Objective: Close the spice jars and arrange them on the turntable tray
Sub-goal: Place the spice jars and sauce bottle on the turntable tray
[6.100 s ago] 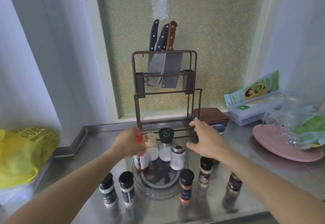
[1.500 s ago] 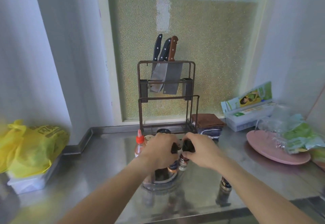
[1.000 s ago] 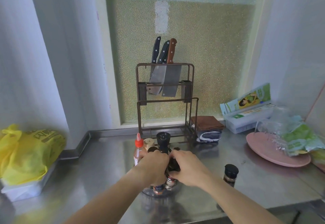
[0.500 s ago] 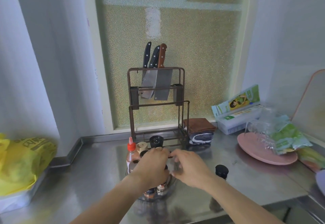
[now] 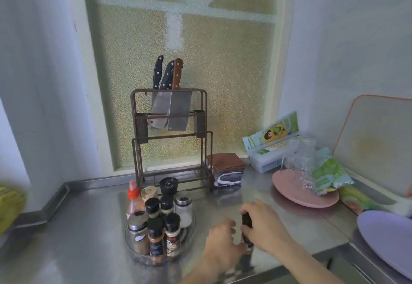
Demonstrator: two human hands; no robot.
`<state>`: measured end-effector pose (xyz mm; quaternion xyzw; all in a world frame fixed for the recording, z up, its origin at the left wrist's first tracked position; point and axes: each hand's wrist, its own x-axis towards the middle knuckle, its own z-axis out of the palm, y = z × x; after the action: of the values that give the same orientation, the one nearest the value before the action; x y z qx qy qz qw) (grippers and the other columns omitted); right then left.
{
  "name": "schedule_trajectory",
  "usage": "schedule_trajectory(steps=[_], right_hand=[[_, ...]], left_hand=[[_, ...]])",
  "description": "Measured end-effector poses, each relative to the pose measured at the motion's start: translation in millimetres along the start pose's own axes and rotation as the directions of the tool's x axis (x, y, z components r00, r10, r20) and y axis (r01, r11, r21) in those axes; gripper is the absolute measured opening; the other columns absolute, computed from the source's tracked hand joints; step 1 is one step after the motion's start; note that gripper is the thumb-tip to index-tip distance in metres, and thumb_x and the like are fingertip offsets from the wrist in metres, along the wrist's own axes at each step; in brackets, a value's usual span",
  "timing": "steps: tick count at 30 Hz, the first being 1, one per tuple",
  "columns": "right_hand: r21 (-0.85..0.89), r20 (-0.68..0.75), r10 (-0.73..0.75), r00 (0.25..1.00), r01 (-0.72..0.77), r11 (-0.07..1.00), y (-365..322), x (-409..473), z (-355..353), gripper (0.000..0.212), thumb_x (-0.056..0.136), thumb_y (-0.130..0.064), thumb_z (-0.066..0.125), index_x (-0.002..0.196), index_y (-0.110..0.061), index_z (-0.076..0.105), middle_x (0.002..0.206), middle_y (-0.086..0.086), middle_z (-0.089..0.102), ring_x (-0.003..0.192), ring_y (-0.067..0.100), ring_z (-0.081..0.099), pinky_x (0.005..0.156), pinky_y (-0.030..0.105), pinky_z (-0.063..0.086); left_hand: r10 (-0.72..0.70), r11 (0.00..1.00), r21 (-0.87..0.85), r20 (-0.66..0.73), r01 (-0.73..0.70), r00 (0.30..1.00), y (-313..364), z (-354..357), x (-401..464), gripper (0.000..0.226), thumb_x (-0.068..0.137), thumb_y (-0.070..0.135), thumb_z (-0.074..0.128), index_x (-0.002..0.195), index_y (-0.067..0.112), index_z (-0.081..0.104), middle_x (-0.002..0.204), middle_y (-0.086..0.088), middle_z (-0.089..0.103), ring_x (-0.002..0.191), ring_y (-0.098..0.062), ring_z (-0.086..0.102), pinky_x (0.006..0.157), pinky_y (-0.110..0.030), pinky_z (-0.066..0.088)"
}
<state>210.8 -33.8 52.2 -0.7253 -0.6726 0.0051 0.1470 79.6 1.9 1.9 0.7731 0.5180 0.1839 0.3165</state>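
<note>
Steel counter (image 5: 89,228) carries everything here, and on it your two hands have left the turntable tray (image 5: 133,252) and moved to the right, to the last jar (image 5: 247,228) that stands alone. Half a second ago both hands were still over the tray, setting jars among the others; now they are on the counter beside it.

Your right hand (image 5: 265,228) is curled round the black cap and the upper part of this jar. Your left hand (image 5: 220,239) is close against its lower part with bent fingers, but I cannot tell if it really holds the glass or only touches it.

The tray is now crowded: dark-capped jars at the front, a metal-topped shaker (image 5: 138,228), a red-capped bottle (image 5: 133,201), a black grinder (image 5: 168,186) and a glass shaker (image 5: 183,208) behind.

I judge this means the task is near its end. This one jar remains outside; you probably tighten its cap and then place it in the narrow free space on the right side of the tray.
</note>
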Motion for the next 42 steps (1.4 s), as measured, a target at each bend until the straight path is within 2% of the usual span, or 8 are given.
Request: schedule_trajectory(steps=[5,13,18,24,30,34,38,42], right_hand=[[-0.008,0.015,0.011,1.0,-0.01,1.0,4.5,0.5,3.3,0.033,0.09,-0.021,0.066,0.121,-0.026,0.056,0.123,-0.005,0.061,0.116,0.02,0.058,0.09,0.03,0.043],[0.119,-0.101,-0.015,0.995,0.027,0.992,-23.5,9.9,5.2,0.036,0.089,-0.03,0.072,0.12,-0.027,0.054,0.121,-0.008,0.067,0.112,0.017,0.063,0.085,0.025,0.043],[0.276,-0.184,-0.051,0.982,0.101,0.956,-67.6,28.4,8.3,0.04,0.084,-0.035,0.077,0.115,-0.026,0.055,0.118,-0.007,0.071,0.104,0.018,0.069,0.084,0.032,0.051],[0.339,-0.19,-0.087,0.978,0.148,0.929,-104.3,43.0,20.8,0.037,0.085,-0.03,0.08,0.114,-0.021,0.058,0.122,-0.001,0.069,0.096,0.019,0.072,0.087,0.034,0.053],[0.315,-0.159,-0.149,0.976,0.193,0.929,-111.6,46.3,43.7,0.035,0.084,-0.024,0.08,0.115,-0.025,0.064,0.118,-0.006,0.067,0.088,0.009,0.061,0.086,0.026,0.049],[0.358,-0.128,-0.164,0.978,0.2,0.912,-111.1,43.8,57.3,0.038,0.081,-0.019,0.08,0.117,-0.025,0.066,0.118,-0.008,0.069,0.099,0.013,0.068,0.091,0.031,0.054],[0.433,-0.107,-0.177,0.978,0.206,0.877,-104.5,44.3,60.7,0.032,0.089,-0.02,0.071,0.12,-0.026,0.064,0.118,-0.013,0.07,0.107,0.008,0.067,0.096,0.03,0.052],[0.555,-0.126,0.036,0.991,0.04,0.831,-88.0,49.4,61.2,0.023,0.106,-0.031,0.044,0.109,-0.023,0.065,0.102,-0.01,0.068,0.096,0.014,0.071,0.082,0.03,0.051]], left_hand=[[-0.043,0.986,-0.162,-0.04,0.036,0.998,-0.6,20.2,3.7,0.027,0.068,0.04,0.071,0.091,0.035,0.057,0.091,0.009,0.075,0.091,-0.012,0.074,0.086,-0.03,0.059],[-0.011,0.973,-0.222,-0.328,-0.066,0.945,-7.0,-4.5,-21.1,0.004,0.087,0.033,0.062,0.09,0.037,0.061,0.091,0.013,0.076,0.089,-0.009,0.075,0.082,-0.031,0.059],[0.0,0.983,-0.162,-0.461,-0.084,0.887,-38.2,-32.9,-54.3,0.035,0.089,0.03,0.062,0.123,0.023,0.062,0.105,0.008,0.076,0.1,-0.012,0.072,0.088,-0.034,0.058],[-0.1,0.977,-0.215,-0.514,-0.015,0.852,-71.1,-76.2,-89.0,0.023,0.088,0.015,0.065,0.104,0.031,0.063,0.092,0.02,0.072,0.09,0.001,0.07,0.087,-0.028,0.059],[-0.241,0.947,-0.319,-0.622,0.04,0.745,-104.0,-110.1,-104.3,0.026,0.081,0.0,0.061,0.075,0.024,0.066,0.072,0.012,0.072,0.066,-0.004,0.065,0.061,-0.02,0.052],[-0.382,0.906,-0.405,-0.649,0.126,0.658,-121.4,-128.9,-104.0,0.018,0.088,0.003,0.057,0.093,0.019,0.064,0.088,0.005,0.07,0.082,-0.019,0.066,0.078,-0.04,0.054],[-0.471,0.872,-0.397,-0.524,0.285,0.71,-149.6,-133.2,-95.6,0.043,0.082,0.028,0.046,0.124,0.023,0.055,0.121,0.0,0.063,0.1,-0.028,0.067,0.096,-0.049,0.053],[-0.493,0.852,-0.393,-0.383,0.345,0.781,-166.8,-136.4,-83.3,0.047,0.094,0.02,0.045,0.141,0.019,0.045,0.139,-0.003,0.052,0.073,-0.025,0.075,0.081,-0.051,0.061]])
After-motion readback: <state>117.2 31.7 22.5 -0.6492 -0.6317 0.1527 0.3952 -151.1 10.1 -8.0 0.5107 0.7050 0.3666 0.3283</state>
